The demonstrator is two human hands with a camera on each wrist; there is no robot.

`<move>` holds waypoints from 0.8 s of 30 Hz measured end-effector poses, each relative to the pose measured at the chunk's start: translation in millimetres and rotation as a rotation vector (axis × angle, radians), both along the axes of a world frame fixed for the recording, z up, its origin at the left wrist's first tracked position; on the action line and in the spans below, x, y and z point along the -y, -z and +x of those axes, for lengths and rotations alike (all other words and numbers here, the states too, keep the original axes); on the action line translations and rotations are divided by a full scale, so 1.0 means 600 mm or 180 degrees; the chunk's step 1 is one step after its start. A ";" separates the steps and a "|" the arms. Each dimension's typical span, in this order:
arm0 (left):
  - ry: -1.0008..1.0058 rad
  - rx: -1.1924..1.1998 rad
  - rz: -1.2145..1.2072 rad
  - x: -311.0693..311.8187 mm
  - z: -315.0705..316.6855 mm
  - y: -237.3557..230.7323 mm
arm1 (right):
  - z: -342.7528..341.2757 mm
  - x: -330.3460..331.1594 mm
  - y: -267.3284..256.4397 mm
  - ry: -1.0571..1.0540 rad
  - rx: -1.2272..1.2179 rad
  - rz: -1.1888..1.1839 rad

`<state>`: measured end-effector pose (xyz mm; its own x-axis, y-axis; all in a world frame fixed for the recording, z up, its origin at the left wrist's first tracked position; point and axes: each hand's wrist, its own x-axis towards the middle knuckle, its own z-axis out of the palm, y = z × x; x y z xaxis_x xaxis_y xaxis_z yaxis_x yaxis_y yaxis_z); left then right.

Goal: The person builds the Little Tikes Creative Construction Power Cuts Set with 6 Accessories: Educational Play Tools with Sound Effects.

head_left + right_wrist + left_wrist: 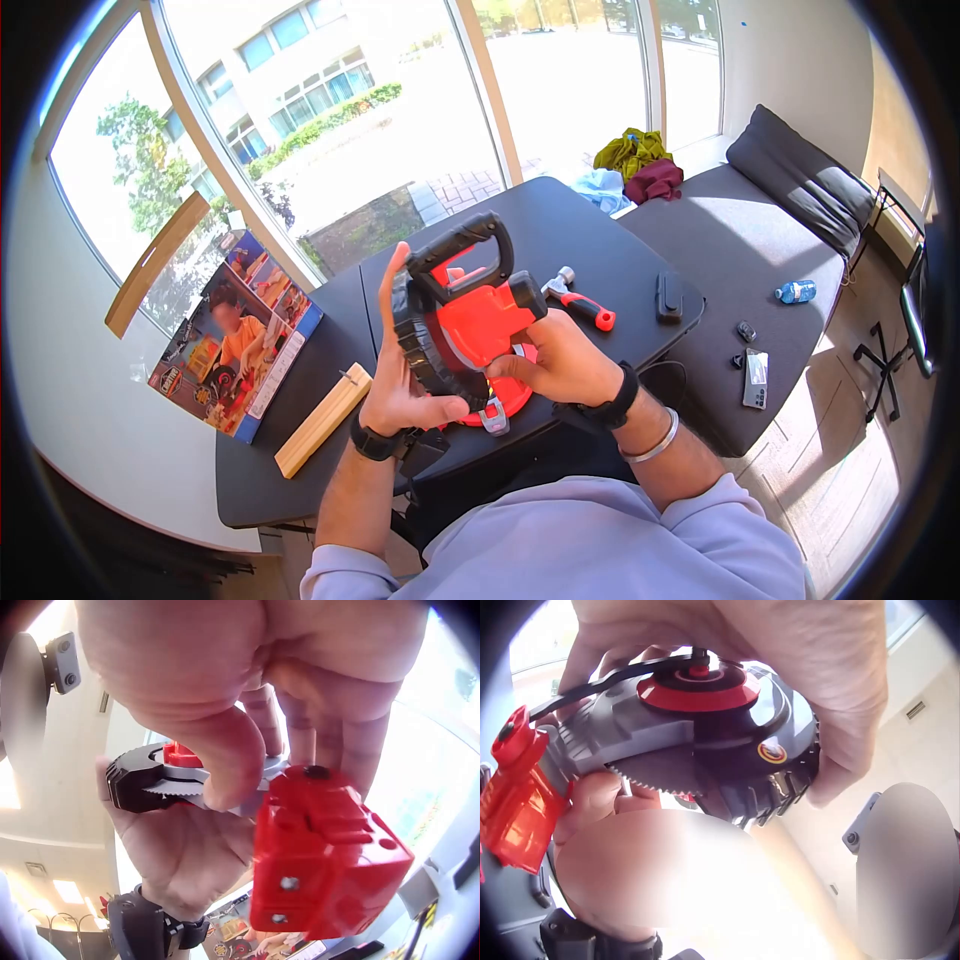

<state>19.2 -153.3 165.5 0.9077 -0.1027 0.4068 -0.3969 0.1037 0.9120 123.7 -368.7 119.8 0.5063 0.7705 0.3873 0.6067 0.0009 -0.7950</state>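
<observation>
Both hands hold a red and black toy circular saw point(480, 325) up over the dark table, its black loop handle point(480, 240) on top. My left hand point(385, 375) grips the blade-guard side, thumb below and fingers stretched up along the far face. On the other side my right hand point(570, 365) holds the red body, thumb pressed near the blade. In the left wrist view the grey toothed blade point(656, 765) shows beneath the black guard point(757, 776). A red block-shaped housing point(330, 855) fills the front of the right wrist view. Under the saw lies a red item with a grey latch point(494, 418).
A toy hammer point(580, 300) and a black case point(669, 298) lie right on the table point(560, 215). To the left are a wooden block point(320, 425) and a picture box point(240, 340). A bottle point(796, 291) and phone point(756, 378) rest on the bench point(700, 390).
</observation>
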 end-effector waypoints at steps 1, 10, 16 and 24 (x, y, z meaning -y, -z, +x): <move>0.0002 -0.0001 0.0005 0.002 0.008 -0.001 | -0.003 -0.002 -0.001 0.0002 -0.0001 0.0005; -0.0652 0.1156 0.1317 -0.019 0.012 -0.010 | -0.038 0.046 -0.077 0.0795 0.0924 0.2035; -0.1068 0.1847 0.2592 0.017 -0.005 -0.025 | -0.066 0.060 -0.122 0.0867 0.2286 0.0624; -0.1128 0.1724 0.2355 0.012 -0.016 -0.023 | -0.068 0.056 -0.155 0.0912 0.2377 -0.0176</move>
